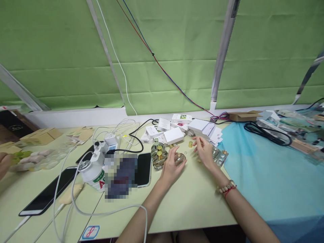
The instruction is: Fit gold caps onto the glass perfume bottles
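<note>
My left hand (171,166) is closed around a small clear glass perfume bottle (180,158), which lies on the table without a cap. To its left stand several similar bottles (159,156) with gold caps, close together. My right hand (204,152) is raised a little to the right, its fingers bent and drawn together; anything between the fingertips is too small to make out. A loose gold cap (190,144) sits on the table just left of those fingertips. More glass bottles (220,156) lie beyond my right wrist, partly hidden by it.
White boxes (174,135) are piled behind the bottles. On the left are a phone (143,168), a tablet (50,192), a white jar (93,175) and trailing white cables. A blue sheet (260,182) covers the right side, with a coiled black cable (268,132). Another person's hand (4,163) shows far left.
</note>
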Tool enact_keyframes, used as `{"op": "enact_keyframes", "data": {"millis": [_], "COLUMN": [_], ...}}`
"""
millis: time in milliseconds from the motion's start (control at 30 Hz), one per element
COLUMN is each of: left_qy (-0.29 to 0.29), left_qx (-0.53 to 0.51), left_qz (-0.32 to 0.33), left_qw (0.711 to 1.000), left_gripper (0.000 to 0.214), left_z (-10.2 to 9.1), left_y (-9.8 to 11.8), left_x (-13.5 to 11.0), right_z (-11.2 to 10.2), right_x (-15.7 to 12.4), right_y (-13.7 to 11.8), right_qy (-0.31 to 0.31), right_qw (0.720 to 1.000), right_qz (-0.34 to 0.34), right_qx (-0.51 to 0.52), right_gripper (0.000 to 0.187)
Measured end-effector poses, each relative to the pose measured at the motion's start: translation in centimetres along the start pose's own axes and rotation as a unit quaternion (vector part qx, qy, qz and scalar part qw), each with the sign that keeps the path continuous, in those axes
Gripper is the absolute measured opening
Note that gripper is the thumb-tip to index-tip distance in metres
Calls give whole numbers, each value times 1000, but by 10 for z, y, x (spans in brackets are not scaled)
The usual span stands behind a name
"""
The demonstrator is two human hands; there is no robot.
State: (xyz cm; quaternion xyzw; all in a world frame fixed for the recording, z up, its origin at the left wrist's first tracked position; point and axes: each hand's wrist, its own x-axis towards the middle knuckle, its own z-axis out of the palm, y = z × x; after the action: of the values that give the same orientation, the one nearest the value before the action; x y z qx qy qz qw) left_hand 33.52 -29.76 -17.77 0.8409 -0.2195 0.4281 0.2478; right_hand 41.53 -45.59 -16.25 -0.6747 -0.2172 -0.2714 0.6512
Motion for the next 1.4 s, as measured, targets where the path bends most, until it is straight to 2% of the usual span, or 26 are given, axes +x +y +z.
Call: {"op": "enact_keyframes", "data": {"millis": [67, 133, 267, 367, 533, 600, 800, 900, 967, 1067, 1200, 1400], "left_qy": [-9, -24, -73, -111, -128, -139, -165, -176, -179, -206, -252, -272], "left_qx": [-27, -50, -55, -35, -66, -70, -71, -45, -22, -2, 27, 77], "left_qz": [-9, -22, -59, -93, -158, -173, -198, -189, -183, -183, -159, -143], "left_qw": [1000, 998, 994, 989, 977, 973, 964, 965, 966, 961, 954, 948], "left_gripper": [58, 62, 62, 60, 73, 70, 62, 47, 39, 37, 35, 33], "left_z": [2, 3, 4, 3, 4, 4, 1, 0, -1, -4, -10, -15], "left_y": [-2, -2, 2, 7, 8, 8, 12, 14, 14, 13, 16, 25], "left_x": [-1, -2, -4, -3, -2, -2, 0, 1, 1, 1, 2, 3], "right_z": [-4, -6, -2, 1, 4, 5, 9, 11, 11, 9, 4, 3], "right_x": [2, 3, 2, -1, -8, -9, -6, -3, -2, 2, 3, 2], "right_y": [-1, -1, -3, -6, -4, -1, 11, 17, 20, 19, 14, 16], "right_qy": [-16, -53, -124, -157, -192, -207, -262, -279, -268, -226, -207, -258], "right_qw": [997, 983, 915, 882, 858, 865, 921, 940, 949, 957, 951, 940], "right_qz": [-7, -12, -4, 13, 18, 17, -6, -33, -49, -47, 3, 32], "right_qx": [-73, -177, -384, -445, -477, -457, -287, -193, -158, -173, -232, -220], "right_gripper": [42, 41, 43, 44, 37, 34, 25, 19, 15, 15, 32, 8]}}
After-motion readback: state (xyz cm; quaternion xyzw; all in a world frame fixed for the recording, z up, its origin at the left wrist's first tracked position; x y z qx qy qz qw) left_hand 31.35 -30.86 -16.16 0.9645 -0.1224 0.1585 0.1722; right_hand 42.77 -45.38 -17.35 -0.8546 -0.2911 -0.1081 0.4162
